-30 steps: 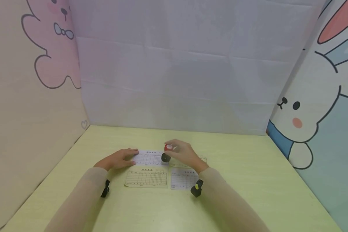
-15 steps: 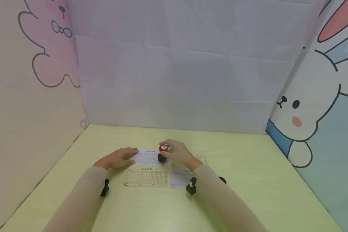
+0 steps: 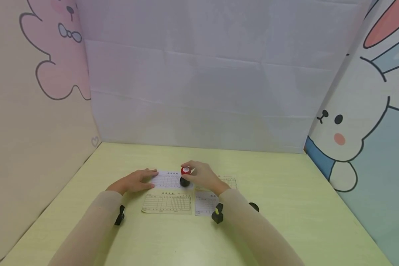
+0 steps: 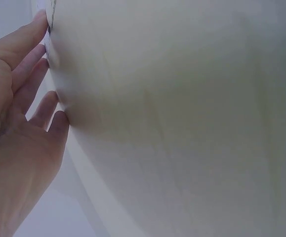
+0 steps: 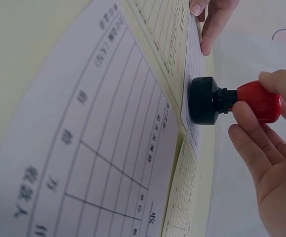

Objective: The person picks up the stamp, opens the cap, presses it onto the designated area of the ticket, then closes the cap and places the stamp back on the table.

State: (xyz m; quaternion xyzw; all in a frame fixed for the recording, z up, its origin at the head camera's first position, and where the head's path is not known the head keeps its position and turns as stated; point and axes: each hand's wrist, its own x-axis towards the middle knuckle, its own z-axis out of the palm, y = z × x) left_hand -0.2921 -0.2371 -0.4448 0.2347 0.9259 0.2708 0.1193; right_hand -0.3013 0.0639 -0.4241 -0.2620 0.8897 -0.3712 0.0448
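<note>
Toward the far edge of the table [image 3: 286, 184], a red-handled stamp [image 5: 246, 95] stands upright on a white form [image 3: 166, 180].
The right hand [image 3: 203, 176] grasps the stamp's handle between thumb and fingers; the left hand [image 3: 135, 182], fingers extended, touches the form's left end. Nearer the table's right edge, a black disc [image 3: 254, 207] lies partly hidden by the right sleeve [image 3: 256, 227].

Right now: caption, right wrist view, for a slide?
Right hand holds stamp by red knob, base on white form, left hand beyond.
</note>
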